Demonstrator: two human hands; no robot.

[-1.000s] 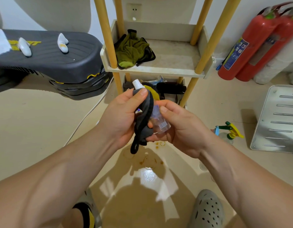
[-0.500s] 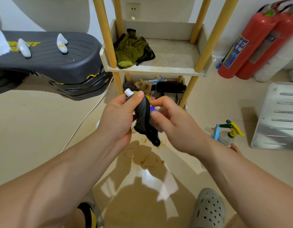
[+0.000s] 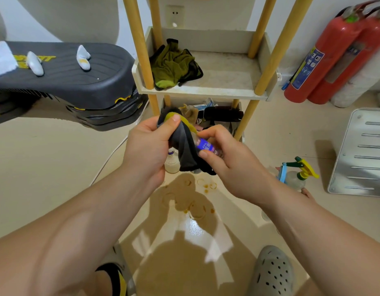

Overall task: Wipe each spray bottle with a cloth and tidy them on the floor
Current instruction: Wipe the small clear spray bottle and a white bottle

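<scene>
My left hand [image 3: 149, 146] grips a dark grey cloth with a yellow edge [image 3: 184, 146], wrapped over the top of a small clear spray bottle with a purple label [image 3: 207, 147]. My right hand [image 3: 225, 161] holds the bottle's lower body, fingers curled round it. The bottle's cap is hidden under the cloth. A small bottle [image 3: 172, 162] stands on the floor just below my left hand. A clear trigger spray bottle with a green and yellow head [image 3: 297, 175] stands on the floor to the right.
A wooden-legged shelf [image 3: 206, 89] stands ahead with a green cloth [image 3: 174, 65] on it and clutter below. Stacked black steps [image 3: 63, 82] lie at left, two red fire extinguishers [image 3: 325, 58] and a metal panel [image 3: 364, 152] at right. Stains mark the floor [image 3: 191, 201].
The cloth has slid up over the bottle's white cap, which showed before. My hands have shifted slightly up and the bottle has turned so its purple label faces me.
</scene>
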